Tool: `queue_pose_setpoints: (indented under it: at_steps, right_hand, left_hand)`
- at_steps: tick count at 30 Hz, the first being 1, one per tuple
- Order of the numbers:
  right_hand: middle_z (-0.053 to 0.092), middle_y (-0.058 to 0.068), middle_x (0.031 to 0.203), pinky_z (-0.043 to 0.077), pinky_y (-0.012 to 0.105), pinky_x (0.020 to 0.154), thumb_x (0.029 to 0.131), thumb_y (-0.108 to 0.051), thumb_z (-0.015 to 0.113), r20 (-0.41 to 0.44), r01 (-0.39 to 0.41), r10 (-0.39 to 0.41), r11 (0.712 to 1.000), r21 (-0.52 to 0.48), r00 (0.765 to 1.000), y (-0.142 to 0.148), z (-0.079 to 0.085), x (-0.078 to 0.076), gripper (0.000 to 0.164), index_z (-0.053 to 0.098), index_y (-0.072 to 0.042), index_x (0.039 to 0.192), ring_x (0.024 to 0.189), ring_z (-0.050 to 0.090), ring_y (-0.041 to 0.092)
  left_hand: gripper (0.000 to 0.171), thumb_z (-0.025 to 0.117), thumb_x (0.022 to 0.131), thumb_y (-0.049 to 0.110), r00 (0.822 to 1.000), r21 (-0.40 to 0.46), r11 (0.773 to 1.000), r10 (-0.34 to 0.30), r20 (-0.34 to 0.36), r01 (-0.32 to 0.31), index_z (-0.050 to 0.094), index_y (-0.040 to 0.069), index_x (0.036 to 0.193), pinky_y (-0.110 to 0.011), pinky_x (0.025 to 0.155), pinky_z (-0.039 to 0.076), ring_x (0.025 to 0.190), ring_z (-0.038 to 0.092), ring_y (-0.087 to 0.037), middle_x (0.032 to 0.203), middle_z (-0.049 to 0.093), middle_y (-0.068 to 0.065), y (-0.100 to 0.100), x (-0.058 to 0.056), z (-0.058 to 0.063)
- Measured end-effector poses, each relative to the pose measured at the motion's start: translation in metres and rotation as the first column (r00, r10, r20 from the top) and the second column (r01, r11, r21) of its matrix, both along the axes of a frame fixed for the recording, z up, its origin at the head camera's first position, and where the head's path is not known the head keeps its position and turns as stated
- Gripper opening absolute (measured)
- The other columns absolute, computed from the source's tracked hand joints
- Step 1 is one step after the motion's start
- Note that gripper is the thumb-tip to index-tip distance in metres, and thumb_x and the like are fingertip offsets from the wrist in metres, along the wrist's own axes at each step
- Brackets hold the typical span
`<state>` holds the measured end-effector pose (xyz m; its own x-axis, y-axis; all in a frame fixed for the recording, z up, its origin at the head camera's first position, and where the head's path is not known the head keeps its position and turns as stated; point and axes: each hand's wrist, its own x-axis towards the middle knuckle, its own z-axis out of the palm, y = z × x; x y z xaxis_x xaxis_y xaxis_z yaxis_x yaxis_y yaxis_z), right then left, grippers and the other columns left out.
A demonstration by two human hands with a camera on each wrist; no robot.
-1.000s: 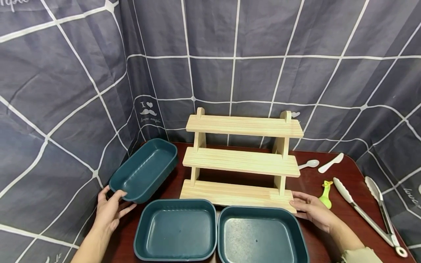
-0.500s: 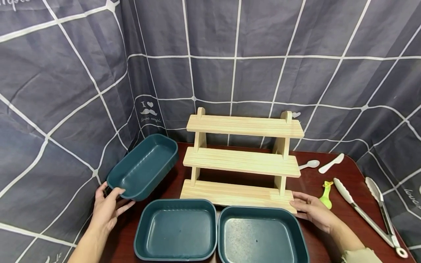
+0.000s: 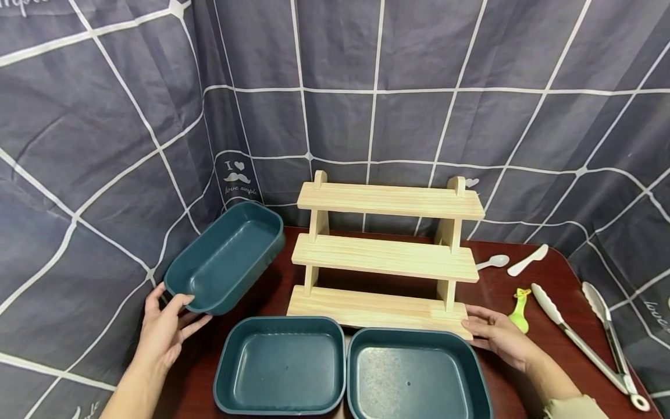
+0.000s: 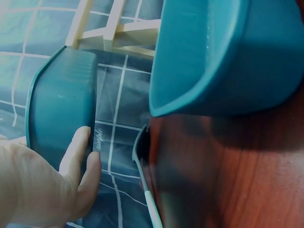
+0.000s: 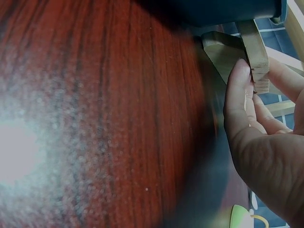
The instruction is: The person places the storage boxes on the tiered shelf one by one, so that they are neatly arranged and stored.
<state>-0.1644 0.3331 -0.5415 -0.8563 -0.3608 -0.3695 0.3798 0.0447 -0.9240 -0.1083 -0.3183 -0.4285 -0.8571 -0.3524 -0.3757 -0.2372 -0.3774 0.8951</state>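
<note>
At the left, my left hand grips the near end of a dark teal plastic bin, thumb over the rim and fingers beneath. The bin is tilted with its near end raised; the left wrist view shows its outer side off the tabletop. My right hand pinches the right end of the lowest board of a three-tier wooden display shelf. Thumb and fingers straddle that board end in the right wrist view.
Two more teal bins, one left and one right, stand before the shelf. Right of it lie a white spoon, a white knife, a green giraffe-shaped piece and tongs. A dark-headed utensil lies near the left curtain.
My left hand has lifted the teal bin and shifted slightly left and away from me with it. My right hand and the shelf have stayed put.
</note>
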Motion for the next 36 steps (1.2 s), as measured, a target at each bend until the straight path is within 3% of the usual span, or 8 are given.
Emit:
queue_pose_setpoints:
  at_steps: [7,13,22,29,36]
  right_hand:
    - [0.066,0.003,0.122,0.058,0.041,0.093,0.107,-0.014,0.058,-0.001,-0.007,0.007,1.000,0.000,1.000,0.000,0.000,0.000,0.071,0.015,0.014,0.157,0.109,0.068,0.016]
    - [0.066,0.004,0.122,0.058,0.040,0.093,0.107,-0.015,0.058,0.000,-0.005,0.005,1.000,0.004,1.000,-0.001,0.001,0.000,0.072,0.014,0.014,0.157,0.109,0.068,0.016]
    - [0.066,0.004,0.122,0.058,0.040,0.093,0.107,-0.014,0.058,-0.008,0.000,0.000,1.000,-0.002,1.000,0.000,-0.001,-0.001,0.070,0.018,0.014,0.156,0.109,0.068,0.016]
    - [0.066,0.004,0.122,0.058,0.040,0.093,0.107,-0.014,0.058,-0.002,0.007,-0.007,1.000,0.003,1.000,0.000,-0.003,-0.001,0.070,0.018,0.013,0.157,0.109,0.068,0.017]
    - [0.066,0.004,0.122,0.058,0.041,0.093,0.107,-0.014,0.058,0.000,0.009,-0.009,1.000,0.001,1.000,0.000,-0.003,-0.001,0.069,0.019,0.012,0.157,0.109,0.068,0.017]
  left_hand:
    - [0.074,0.055,0.103,0.004,0.996,-0.006,0.999,-0.046,-0.073,0.045,0.011,0.033,0.154,-0.043,0.081,0.062,0.096,0.072,-0.017,0.139,0.036,0.003,0.004,0.002,0.010]
    - [0.063,0.056,0.103,0.002,0.988,0.006,0.998,-0.063,-0.138,0.064,0.026,0.035,0.148,-0.044,0.078,0.062,0.093,0.072,-0.019,0.139,0.039,0.001,0.008,0.003,0.018]
    - [0.056,0.056,0.103,0.000,0.961,-0.012,0.991,-0.131,-0.245,0.132,0.037,0.033,0.145,-0.046,0.076,0.063,0.093,0.074,-0.021,0.139,0.043,-0.003,0.015,0.004,0.027]
    - [0.063,0.058,0.104,0.004,0.952,-0.057,0.983,-0.182,-0.245,0.173,0.031,0.032,0.153,-0.044,0.078,0.063,0.094,0.074,-0.021,0.141,0.043,-0.005,0.025,0.000,0.038]
    - [0.067,0.060,0.103,0.004,0.944,-0.064,0.975,-0.223,-0.242,0.214,0.027,0.031,0.154,-0.045,0.080,0.062,0.094,0.075,-0.022,0.138,0.052,-0.003,0.035,-0.005,0.047]
